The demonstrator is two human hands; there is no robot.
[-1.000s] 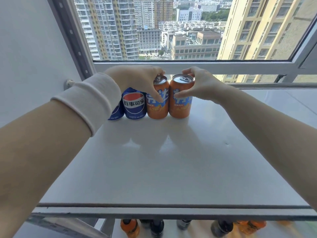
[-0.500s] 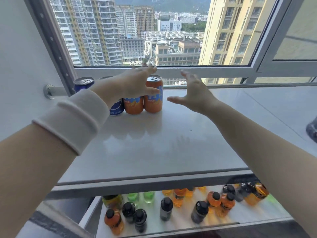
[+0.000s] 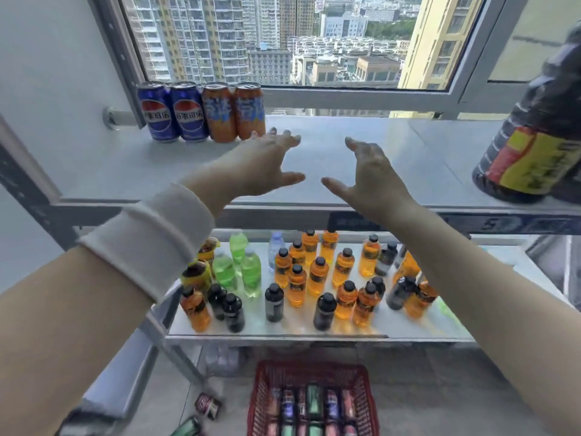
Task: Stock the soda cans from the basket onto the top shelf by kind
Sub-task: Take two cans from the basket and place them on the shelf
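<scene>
Two blue cola cans (image 3: 171, 112) and two orange soda cans (image 3: 233, 111) stand in a row at the back left of the white top shelf (image 3: 408, 158), by the window. My left hand (image 3: 262, 163) hovers open above the shelf, just right of the orange cans and apart from them. Empty and with fingers spread, my right hand (image 3: 371, 176) hangs beside it. A red basket (image 3: 261, 394) on the floor below holds several cans lying in rows.
A large dark bottle (image 3: 534, 136) with a yellow and red label stands at the shelf's right end. The lower shelf (image 3: 283, 333) carries several orange, green and dark bottles. Two loose cans (image 3: 207, 405) lie on the floor left of the basket.
Both hands have let go of the orange cans and drawn back toward me, fingers spread. The view has dropped, bringing the lower shelf and the basket into sight.
</scene>
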